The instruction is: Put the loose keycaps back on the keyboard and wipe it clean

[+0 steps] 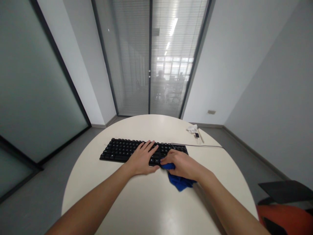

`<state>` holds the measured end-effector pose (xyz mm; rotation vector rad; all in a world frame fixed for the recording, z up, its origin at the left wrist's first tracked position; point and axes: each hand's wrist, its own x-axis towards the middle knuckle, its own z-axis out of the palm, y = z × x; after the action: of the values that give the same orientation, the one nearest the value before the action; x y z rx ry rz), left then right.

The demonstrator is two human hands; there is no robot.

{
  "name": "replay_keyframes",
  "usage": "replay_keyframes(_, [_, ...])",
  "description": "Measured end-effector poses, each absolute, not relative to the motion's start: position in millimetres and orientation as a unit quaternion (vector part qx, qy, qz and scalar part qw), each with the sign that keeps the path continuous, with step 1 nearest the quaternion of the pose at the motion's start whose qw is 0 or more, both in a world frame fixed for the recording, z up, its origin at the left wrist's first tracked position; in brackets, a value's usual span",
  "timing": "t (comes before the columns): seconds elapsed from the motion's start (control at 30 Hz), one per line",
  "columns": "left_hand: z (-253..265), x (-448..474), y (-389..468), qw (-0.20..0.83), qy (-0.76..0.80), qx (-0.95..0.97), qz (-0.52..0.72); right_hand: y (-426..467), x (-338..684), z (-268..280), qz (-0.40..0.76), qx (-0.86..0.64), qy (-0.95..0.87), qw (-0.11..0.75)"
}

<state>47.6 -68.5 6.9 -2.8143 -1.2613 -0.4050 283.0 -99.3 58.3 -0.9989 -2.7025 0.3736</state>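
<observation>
A black keyboard (122, 148) lies flat across the middle of the round white table. My left hand (141, 160) rests on it with fingers spread over the keys, the thumb at its near edge. My right hand (179, 163) is closed around a blue cloth (180, 182) and presses a bunched part of it against the keyboard's near edge, right of centre. The rest of the cloth hangs out below the palm onto the tabletop. Both hands cover part of the keys.
The keyboard's thin cable (202, 145) runs right to the edge of the white table (146, 202). A crumpled white wrapper (192, 129), a small black piece (197, 135) and a pale stick (201, 135) lie at the back right. An orange-and-black chair (286, 215) stands at the right.
</observation>
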Motion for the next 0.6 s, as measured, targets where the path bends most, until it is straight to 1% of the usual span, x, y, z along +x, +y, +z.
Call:
replay_keyframes(0.33, [5,47,-68,0.013,-0.406,-0.903,-0.141,-104,298,71,0.146,-0.365,-0.914,0.105])
replay_keyframes(0.6, [4,46,-66,0.007,-0.408,-0.903,-0.133,-106,314,85,0.200,-0.428,-0.878,0.072])
